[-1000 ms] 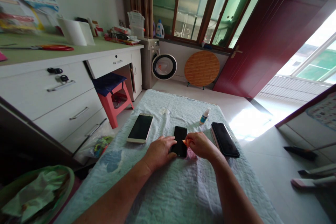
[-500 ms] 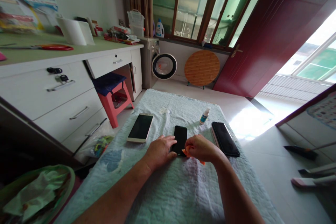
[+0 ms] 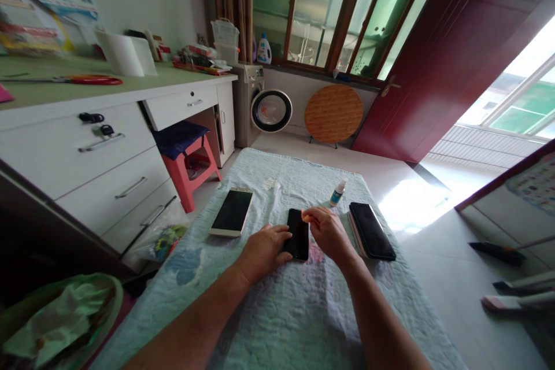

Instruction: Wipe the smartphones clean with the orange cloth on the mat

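A small black phone [image 3: 298, 230] lies screen up in the middle of a pale quilted cloth [image 3: 281, 306]. My left hand [image 3: 264, 250] rests on the phone's left edge, fingers curled against it and holding it down. My right hand [image 3: 326, 231] is over the phone's upper right corner, fingers pinched on a small orange cloth that barely shows at the fingertips. A gold-edged phone [image 3: 232, 211] lies to the left. A larger black phone [image 3: 372, 229] lies to the right on a pinkish case. A small spray bottle [image 3: 337, 192] stands behind them.
A white desk with drawers [image 3: 99, 144] runs along the left, a red stool [image 3: 187, 157] beneath it. A bin with a green bag [image 3: 56, 318] sits at bottom left. A washing machine [image 3: 260, 105] and a round wooden tabletop [image 3: 333, 112] stand at the back wall.
My right hand has slid from the phone's lower right up to its upper right corner, and the orange cloth is now almost hidden. The left hand has stayed put.
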`<state>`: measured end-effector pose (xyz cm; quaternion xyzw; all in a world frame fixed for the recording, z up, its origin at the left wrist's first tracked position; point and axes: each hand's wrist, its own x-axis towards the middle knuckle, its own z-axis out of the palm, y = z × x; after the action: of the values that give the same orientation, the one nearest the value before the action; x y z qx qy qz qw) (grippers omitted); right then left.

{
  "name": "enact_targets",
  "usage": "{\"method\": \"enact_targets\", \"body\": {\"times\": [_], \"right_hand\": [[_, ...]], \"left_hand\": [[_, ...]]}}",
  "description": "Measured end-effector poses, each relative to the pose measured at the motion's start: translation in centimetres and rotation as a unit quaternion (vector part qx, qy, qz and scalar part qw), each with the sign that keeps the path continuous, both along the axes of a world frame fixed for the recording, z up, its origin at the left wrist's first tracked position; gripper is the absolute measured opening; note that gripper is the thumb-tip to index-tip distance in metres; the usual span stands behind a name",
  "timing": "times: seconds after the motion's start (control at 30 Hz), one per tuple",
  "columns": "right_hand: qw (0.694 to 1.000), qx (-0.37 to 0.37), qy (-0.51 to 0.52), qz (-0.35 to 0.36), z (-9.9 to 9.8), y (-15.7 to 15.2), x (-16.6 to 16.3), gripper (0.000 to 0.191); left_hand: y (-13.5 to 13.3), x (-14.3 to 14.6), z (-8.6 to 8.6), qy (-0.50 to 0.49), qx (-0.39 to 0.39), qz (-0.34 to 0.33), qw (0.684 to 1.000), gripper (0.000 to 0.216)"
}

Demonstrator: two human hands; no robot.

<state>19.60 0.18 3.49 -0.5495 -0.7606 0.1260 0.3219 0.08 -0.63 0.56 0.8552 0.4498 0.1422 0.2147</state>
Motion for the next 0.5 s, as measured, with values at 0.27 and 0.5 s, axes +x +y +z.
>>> {"method": "enact_targets", "body": {"times": [0.27,0.5], "right_hand": [[0.994,-0.051,-0.082,0.042,-2.4,0.3,-1.3,0.027],[0.992,-0.034,-0.120,0.001,-3.4,1.2,-0.7,0.025]], "left_hand": [[0.0,0.0,0.5,-0.008,0.001,-0.016,1.000,0.045],[0.0,0.0,0.3,-0.010,0.000,-0.016,1.000,0.043]]}}
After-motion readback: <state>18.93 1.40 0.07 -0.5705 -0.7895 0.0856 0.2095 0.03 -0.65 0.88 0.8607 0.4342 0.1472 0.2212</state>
